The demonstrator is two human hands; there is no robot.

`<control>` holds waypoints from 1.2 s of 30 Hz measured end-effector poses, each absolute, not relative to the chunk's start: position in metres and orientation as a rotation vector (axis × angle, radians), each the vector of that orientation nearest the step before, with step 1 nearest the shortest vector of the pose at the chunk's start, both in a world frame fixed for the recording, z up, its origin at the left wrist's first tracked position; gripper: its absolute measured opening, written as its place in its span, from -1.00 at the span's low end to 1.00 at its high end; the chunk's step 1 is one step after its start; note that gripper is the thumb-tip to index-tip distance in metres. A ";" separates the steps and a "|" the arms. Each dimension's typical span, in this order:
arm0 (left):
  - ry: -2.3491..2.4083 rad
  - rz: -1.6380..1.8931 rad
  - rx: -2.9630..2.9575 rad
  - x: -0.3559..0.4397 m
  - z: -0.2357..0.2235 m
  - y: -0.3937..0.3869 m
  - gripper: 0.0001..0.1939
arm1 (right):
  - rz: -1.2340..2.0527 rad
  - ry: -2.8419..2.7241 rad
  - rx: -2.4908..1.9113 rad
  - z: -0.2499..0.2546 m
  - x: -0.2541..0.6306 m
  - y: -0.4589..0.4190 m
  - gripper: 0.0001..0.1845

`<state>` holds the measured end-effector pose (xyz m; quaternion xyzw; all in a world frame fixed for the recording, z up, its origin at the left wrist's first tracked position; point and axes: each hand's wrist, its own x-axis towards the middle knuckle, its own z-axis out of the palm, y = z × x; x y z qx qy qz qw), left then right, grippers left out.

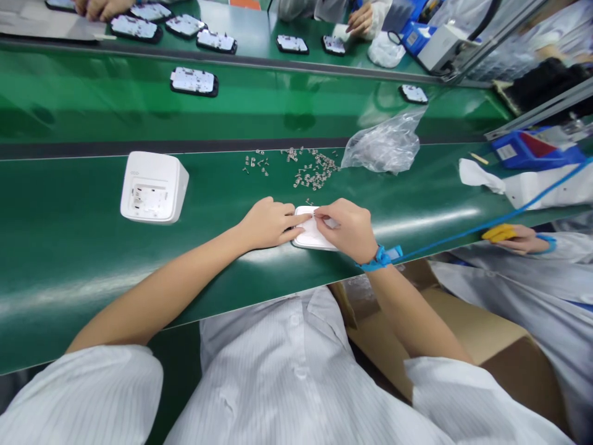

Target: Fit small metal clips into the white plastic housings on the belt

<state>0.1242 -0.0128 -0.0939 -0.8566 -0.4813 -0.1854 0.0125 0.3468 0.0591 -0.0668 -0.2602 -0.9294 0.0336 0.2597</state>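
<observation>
A glossy green work surface (69,272) runs across the view, backed by a raised green strip (273,114) carrying black-edged devices with pale tops (193,81). Beyond it, another person's hand (361,20) is at a bench. Just past the hands lies a loose scatter of tiny silvery metal pieces (317,172), a few of them close to the fingers; a crumpled clear plastic bag (384,145) sits farther out to their right. Well to the left of the hands stands a boxy white plastic housing (155,170) with a recessed opening.

The left hand (269,224) rests with its fingers spread on a flat, rounded white plastic piece (315,239), directly under both hands. The right hand (346,227), its wrist in a blue strap (376,259), has thumb and forefinger drawn nearly together over the piece; whether anything is between them cannot be told.

Far right of the grip, a blue plastic bin (528,162) holds something dark red. Below the right forearm, a brown cardboard box (467,318) gapes open.
</observation>
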 end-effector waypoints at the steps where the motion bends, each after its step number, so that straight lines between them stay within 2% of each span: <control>1: -1.485 -0.580 -2.664 0.124 -0.094 -0.013 -0.55 | 0.073 -2.516 -0.707 -0.067 0.347 0.059 -0.84; 17: -1.413 -0.541 -2.597 0.128 -0.095 -0.014 -0.54 | 0.044 -2.497 -0.596 -0.069 0.348 0.060 -0.80; 31: -1.405 -0.554 -2.614 0.131 -0.095 -0.012 -0.58 | 0.096 -2.714 -0.558 -0.064 0.348 0.059 -0.78; 36: -1.320 -0.580 -2.620 0.129 -0.097 -0.012 -0.60 | 0.095 -2.530 -0.768 -0.063 0.348 0.058 -0.83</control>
